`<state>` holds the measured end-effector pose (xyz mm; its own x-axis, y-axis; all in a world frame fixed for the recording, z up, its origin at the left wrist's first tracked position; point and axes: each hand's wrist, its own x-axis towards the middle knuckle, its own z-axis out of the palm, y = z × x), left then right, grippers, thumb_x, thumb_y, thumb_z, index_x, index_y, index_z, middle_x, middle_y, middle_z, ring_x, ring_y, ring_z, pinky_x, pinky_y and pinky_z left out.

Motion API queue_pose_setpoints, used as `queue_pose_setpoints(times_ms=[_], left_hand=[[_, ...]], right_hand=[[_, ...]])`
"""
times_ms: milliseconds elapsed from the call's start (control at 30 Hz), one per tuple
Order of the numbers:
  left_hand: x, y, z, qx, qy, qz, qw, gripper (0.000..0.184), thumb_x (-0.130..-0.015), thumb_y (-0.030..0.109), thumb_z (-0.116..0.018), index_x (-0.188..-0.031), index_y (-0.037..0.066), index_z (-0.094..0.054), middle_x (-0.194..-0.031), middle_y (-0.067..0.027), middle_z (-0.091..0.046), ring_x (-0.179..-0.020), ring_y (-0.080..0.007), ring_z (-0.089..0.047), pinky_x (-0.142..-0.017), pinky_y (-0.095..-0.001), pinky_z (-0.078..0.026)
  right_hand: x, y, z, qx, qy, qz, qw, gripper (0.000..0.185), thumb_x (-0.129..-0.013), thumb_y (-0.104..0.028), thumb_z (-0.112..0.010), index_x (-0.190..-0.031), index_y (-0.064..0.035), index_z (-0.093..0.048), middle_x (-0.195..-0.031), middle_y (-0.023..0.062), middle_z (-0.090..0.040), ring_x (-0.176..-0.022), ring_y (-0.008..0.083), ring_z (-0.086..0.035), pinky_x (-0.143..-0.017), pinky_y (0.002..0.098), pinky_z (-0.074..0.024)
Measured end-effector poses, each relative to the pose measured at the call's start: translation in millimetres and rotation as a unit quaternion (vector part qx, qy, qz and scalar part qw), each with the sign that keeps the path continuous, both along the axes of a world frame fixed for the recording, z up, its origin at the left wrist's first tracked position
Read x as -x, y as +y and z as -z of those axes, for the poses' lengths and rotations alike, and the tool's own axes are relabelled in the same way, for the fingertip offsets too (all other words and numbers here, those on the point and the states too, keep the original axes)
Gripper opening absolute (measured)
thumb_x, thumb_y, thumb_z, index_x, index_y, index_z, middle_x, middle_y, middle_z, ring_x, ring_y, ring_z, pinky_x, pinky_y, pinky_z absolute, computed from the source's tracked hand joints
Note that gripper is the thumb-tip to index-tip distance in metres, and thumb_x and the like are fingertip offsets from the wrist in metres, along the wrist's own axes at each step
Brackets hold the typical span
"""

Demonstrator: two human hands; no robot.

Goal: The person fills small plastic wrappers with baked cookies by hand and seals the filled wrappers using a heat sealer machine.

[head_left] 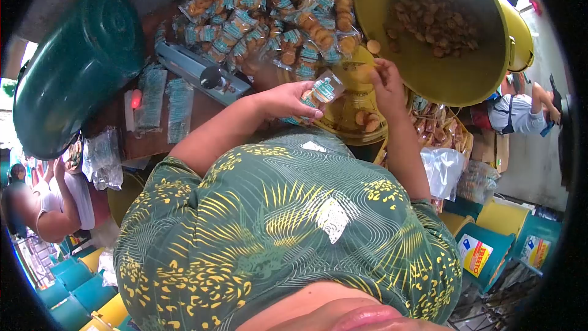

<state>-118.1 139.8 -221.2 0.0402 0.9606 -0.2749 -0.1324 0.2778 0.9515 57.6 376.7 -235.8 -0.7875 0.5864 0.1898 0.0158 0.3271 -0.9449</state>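
My left hand (289, 103) grips a small printed clear packet (326, 90) with biscuits inside. Between the fingertips of my right hand (390, 86) is a round golden biscuit (364, 74), a little to the right of the packet. Both hands are over a yellow container (340, 108), where a few loose biscuits (367, 121) lie. A big yellow bucket (373, 15) lies tipped beside my right hand, with many biscuits (436, 18) in it. Beyond my left hand spreads a heap of filled biscuit packets (269, 15).
A blue-grey bar sealer (197, 68) lies left of my hands, near stacks of flat printed wrappers (180, 110) and a red object (136, 98). A green bucket (79, 64) lies on its side. Other people sit at left (58, 202) and right (520, 110).
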Motion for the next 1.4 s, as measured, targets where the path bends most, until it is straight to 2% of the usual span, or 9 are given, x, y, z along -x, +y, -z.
queue_pose_setpoints(times_ms=[233,333,433,800,900,1033,1133,1367,1400], left_hand=[[-1.5,7.5,0.5,-0.009,-0.044,0.009,0.999,0.069,-0.080,0.023,-0.081,-0.136,0.006,-0.044,-0.112,-0.0022,-0.062,-0.101,-0.0121,-0.058,-0.089,-0.0297,-0.048],[0.0,5.8,-3.5,-0.019,-0.071,-0.016,0.997,0.071,-0.080,0.023,-0.082,-0.137,0.006,-0.043,-0.114,-0.0023,-0.061,-0.102,-0.0126,-0.058,-0.091,-0.0304,-0.047],[-1.6,4.8,-6.0,-0.018,-0.073,-0.034,0.997,0.073,-0.079,0.022,-0.083,-0.137,0.006,-0.042,-0.115,-0.0020,-0.060,-0.102,-0.0127,-0.058,-0.091,-0.0309,-0.047],[-1.5,-29.7,-15.4,-0.038,0.035,-0.037,0.998,0.070,-0.081,0.015,-0.079,-0.140,0.003,-0.042,-0.120,-0.0046,-0.061,-0.110,-0.0135,-0.057,-0.095,-0.0306,-0.046],[1.1,-50.6,-11.8,-0.061,-0.136,-0.035,0.988,0.064,-0.088,0.019,-0.072,-0.141,0.003,-0.041,-0.126,-0.0067,-0.059,-0.114,-0.0148,-0.055,-0.096,-0.0327,-0.046],[-7.3,-90.0,-8.0,-0.157,-0.249,-0.115,0.949,0.095,-0.088,0.078,-0.029,-0.150,0.005,-0.029,-0.141,-0.0175,-0.048,-0.126,-0.0295,-0.051,-0.106,-0.0439,-0.040],[-30.5,-118.8,-6.8,-0.181,-0.252,-0.226,0.924,0.100,-0.085,0.082,-0.027,-0.151,0.007,-0.025,-0.142,-0.0141,-0.048,-0.124,-0.0293,-0.052,-0.106,-0.0448,-0.039],[-42.8,-175.2,25.6,-0.123,-0.184,-0.533,0.816,0.055,-0.093,0.038,-0.064,-0.134,0.009,-0.042,-0.121,-0.0105,-0.059,-0.100,-0.0253,-0.064,-0.082,-0.0384,-0.056],[-37.9,-180.8,32.2,-0.094,-0.172,-0.572,0.797,0.050,-0.094,0.033,-0.064,-0.133,0.010,-0.043,-0.119,-0.0102,-0.060,-0.096,-0.0244,-0.066,-0.079,-0.0370,-0.058]], right_hand=[[31.7,-47.9,-47.4,0.143,-0.073,-0.207,0.965,0.017,-0.092,-0.017,-0.066,-0.101,-0.0029,-0.063,-0.100,0.0052,-0.062,-0.096,0.0182,-0.059,-0.089,0.0310,-0.0473],[35.9,-66.3,-60.7,-0.279,0.070,-0.074,0.955,0.020,-0.090,-0.020,-0.068,-0.095,-0.0014,-0.062,-0.092,0.0093,-0.064,-0.088,0.0267,-0.062,-0.084,0.0337,-0.0491],[37.0,-73.0,-63.0,-0.350,0.071,-0.090,0.930,0.021,-0.088,-0.020,-0.068,-0.092,-0.0009,-0.061,-0.085,0.0133,-0.064,-0.083,0.0337,-0.062,-0.080,0.0368,-0.0495],[37.3,-54.2,-67.3,-0.042,0.051,-0.111,0.992,0.036,-0.092,-0.011,-0.066,-0.125,-0.0081,-0.052,-0.087,0.0074,-0.066,-0.081,0.0135,-0.063,-0.071,0.0295,-0.0520],[40.5,-76.9,-101.6,-0.038,0.007,-0.155,0.987,0.058,-0.090,-0.006,-0.067,-0.141,-0.0100,-0.041,-0.091,0.0076,-0.067,-0.085,0.0116,-0.064,-0.073,0.0279,-0.0522],[59.5,-95.5,-115.3,0.027,0.126,-0.209,0.969,0.075,-0.085,0.001,-0.069,-0.149,-0.0113,-0.032,-0.094,0.0095,-0.070,-0.087,0.0145,-0.066,-0.077,0.0273,-0.0526],[92.5,-100.7,-72.8,-0.022,0.059,-0.199,0.978,0.073,-0.086,0.004,-0.067,-0.148,-0.0118,-0.032,-0.097,0.0109,-0.071,-0.090,0.0156,-0.067,-0.081,0.0292,-0.0527],[125.6,-191.2,-51.8,-0.158,-0.020,-0.300,0.940,0.069,-0.086,-0.005,-0.069,-0.147,-0.0110,-0.037,-0.117,0.0124,-0.066,-0.107,0.0266,-0.063,-0.097,0.0377,-0.0465],[143.1,-190.8,-37.3,0.030,-0.006,-0.325,0.945,0.066,-0.086,-0.005,-0.068,-0.145,-0.0092,-0.039,-0.118,0.0117,-0.065,-0.110,0.0260,-0.061,-0.098,0.0372,-0.0455]])
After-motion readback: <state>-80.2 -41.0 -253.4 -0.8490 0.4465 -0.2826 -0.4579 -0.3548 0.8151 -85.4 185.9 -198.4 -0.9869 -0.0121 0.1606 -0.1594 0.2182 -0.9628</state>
